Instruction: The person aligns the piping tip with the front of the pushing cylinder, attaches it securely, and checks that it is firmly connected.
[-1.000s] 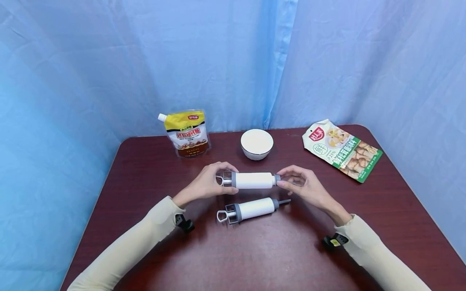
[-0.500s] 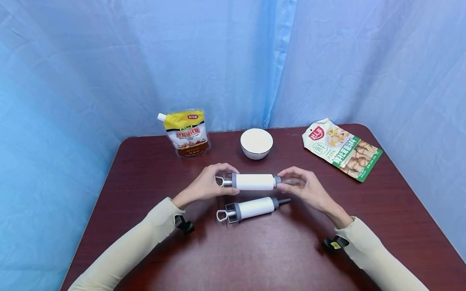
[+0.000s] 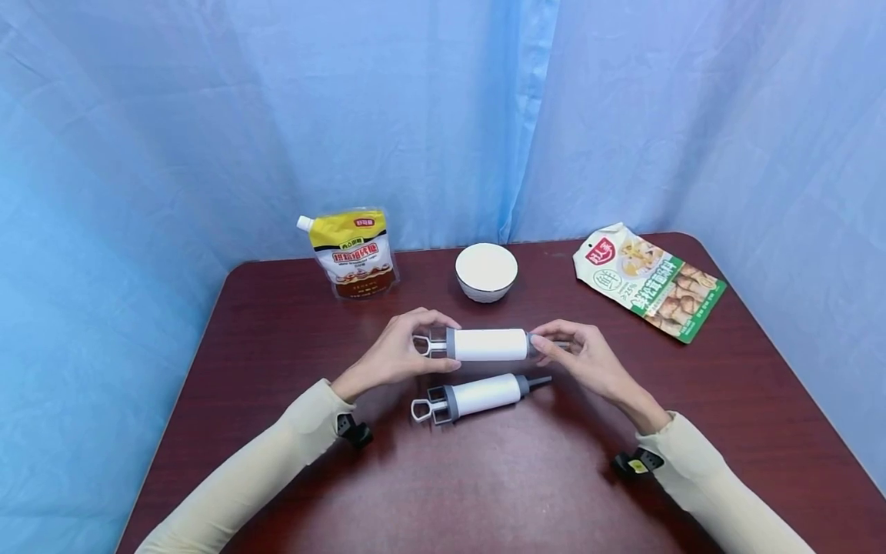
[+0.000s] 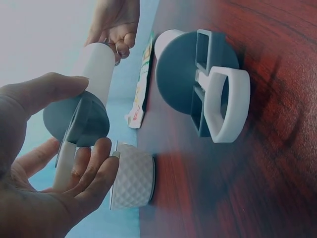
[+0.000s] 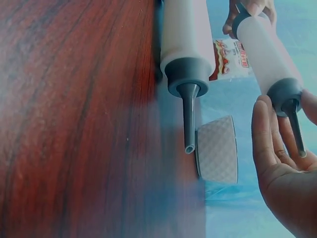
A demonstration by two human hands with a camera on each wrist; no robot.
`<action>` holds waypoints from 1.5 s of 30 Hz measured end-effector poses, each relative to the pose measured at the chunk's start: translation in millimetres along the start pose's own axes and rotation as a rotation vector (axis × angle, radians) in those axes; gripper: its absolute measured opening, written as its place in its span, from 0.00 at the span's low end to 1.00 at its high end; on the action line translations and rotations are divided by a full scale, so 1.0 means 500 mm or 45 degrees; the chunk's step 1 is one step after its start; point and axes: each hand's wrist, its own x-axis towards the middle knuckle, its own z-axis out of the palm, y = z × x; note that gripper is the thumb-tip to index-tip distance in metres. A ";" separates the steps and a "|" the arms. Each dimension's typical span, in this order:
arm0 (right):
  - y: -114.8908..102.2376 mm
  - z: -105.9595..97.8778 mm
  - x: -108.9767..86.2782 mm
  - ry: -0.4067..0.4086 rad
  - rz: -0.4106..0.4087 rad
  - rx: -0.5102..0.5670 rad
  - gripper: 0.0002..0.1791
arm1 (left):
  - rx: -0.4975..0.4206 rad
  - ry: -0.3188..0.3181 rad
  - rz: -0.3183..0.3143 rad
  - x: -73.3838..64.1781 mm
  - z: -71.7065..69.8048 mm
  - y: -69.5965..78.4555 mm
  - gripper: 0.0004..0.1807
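Observation:
A white icing syringe (image 3: pixel 490 345) with grey ends is held level above the table by both hands. My left hand (image 3: pixel 394 350) grips its grey flange, thumb on the near side and fingers on the far side; the white plunger ring (image 4: pixel 64 166) lies inside that hand. At the other end, my right hand (image 3: pixel 581 354) pinches the grey nozzle cap (image 5: pixel 286 94), and the thin nozzle (image 5: pixel 295 130) points into the palm. A second, matching icing syringe (image 3: pixel 487 395) lies just in front, plunger ring to the left and nozzle to the right.
A white bowl (image 3: pixel 486 295) stands behind the hands. Back left is a yellow, white and brown spouted pouch (image 3: pixel 356 261). A green and white packet (image 3: pixel 651 285) lies at the back right. A blue curtain (image 3: pixel 388 115) hangs behind the dark red table (image 3: pixel 443 477).
The white gap between barrel and nozzle cap has closed. My right fingers have shifted their hold around the cap, and the held syringe has moved slightly right.

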 end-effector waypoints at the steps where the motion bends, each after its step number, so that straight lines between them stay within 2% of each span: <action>1: 0.001 0.000 0.001 0.004 0.000 -0.008 0.14 | -0.001 -0.001 -0.001 0.000 0.001 0.000 0.27; 8: 0.001 0.003 0.003 0.025 -0.027 -0.028 0.13 | -0.009 -0.019 -0.016 -0.001 0.008 -0.005 0.25; 12: 0.000 0.004 0.003 0.005 -0.025 -0.006 0.15 | -0.023 -0.018 -0.036 -0.002 0.008 -0.009 0.25; 18: 0.001 -0.001 0.003 -0.062 -0.039 -0.024 0.21 | -0.074 -0.047 -0.129 -0.003 0.004 -0.014 0.23; 23: 0.006 -0.006 0.005 -0.113 0.010 -0.004 0.18 | -0.126 -0.106 -0.177 -0.003 0.001 -0.010 0.23; 28: 0.012 -0.001 0.009 -0.075 0.065 -0.018 0.17 | -0.164 -0.142 -0.189 -0.002 0.001 -0.005 0.22; 34: 0.012 0.010 0.018 0.005 0.005 -0.079 0.18 | -0.162 -0.188 -0.192 -0.003 0.009 -0.008 0.21; 40: 0.005 0.012 0.019 0.026 -0.026 -0.041 0.17 | -0.203 -0.140 -0.254 -0.004 0.009 -0.012 0.21; 45: 0.004 0.008 0.014 -0.024 -0.023 0.004 0.19 | -0.243 -0.112 -0.291 -0.006 0.001 -0.013 0.22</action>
